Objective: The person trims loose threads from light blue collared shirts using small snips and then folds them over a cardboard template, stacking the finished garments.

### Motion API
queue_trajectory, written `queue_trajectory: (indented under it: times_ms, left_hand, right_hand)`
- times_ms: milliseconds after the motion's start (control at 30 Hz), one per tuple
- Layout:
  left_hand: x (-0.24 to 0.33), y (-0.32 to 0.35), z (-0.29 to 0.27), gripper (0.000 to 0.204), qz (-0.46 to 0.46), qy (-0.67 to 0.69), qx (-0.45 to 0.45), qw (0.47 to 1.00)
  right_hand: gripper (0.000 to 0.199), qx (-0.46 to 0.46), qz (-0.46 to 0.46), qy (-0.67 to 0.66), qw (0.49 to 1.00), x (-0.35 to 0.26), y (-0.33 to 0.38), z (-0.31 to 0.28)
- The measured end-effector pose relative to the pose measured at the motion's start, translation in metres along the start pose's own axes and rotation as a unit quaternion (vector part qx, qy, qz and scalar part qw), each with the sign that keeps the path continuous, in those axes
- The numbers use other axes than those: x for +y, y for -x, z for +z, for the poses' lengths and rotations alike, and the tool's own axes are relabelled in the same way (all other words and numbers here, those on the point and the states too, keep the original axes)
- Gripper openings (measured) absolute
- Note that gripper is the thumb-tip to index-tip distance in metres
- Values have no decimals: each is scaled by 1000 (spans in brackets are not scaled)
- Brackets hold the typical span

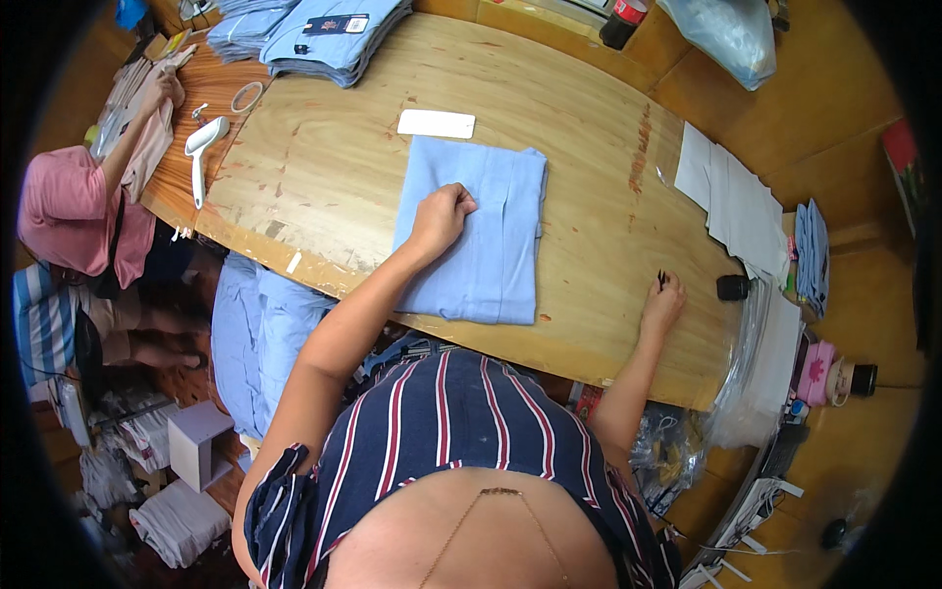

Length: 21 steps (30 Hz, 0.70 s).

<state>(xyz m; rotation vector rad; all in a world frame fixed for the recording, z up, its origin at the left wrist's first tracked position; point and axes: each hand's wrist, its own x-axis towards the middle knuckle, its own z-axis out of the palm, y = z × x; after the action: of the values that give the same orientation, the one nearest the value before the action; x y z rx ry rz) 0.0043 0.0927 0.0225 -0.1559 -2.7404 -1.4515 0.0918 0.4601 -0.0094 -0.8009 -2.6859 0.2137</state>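
Observation:
A light-blue folded shirt (505, 245) lies flat on the wooden table in front of me, with a strip of cloth running lengthwise down its upper layer. My left hand (442, 218) rests on its upper middle, fingers curled and pinched together against the cloth. A white card strip (437, 123) lies just beyond the shirt's far edge. Off to the right, above the table, my right hand (665, 302) is closed round a small black thing (661, 281). Its kind is too small to make out.
Folded blue shirts (334, 39) with a dark tag are stacked at the far left, near a white-handled roller (199, 157) and a tape ring (247, 96). White sheets (726, 201) and clear plastic bags (751, 344) line the right edge. Another person in pink (74, 206) handles beige cloth at left.

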Motion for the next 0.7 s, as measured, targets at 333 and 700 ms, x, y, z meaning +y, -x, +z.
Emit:
queue_trajectory:
  times_ms: [333, 700]
  left_hand:
    - [-12, 2, -5, 16, -21, 28, 2, 999]
    - [-4, 3, -7, 12, -13, 70, -12, 997]
  right_hand:
    - [38, -93, 36, -52, 994, -53, 7, 2]
    - [28, -275, -273, -355, 851, -214, 60, -41]
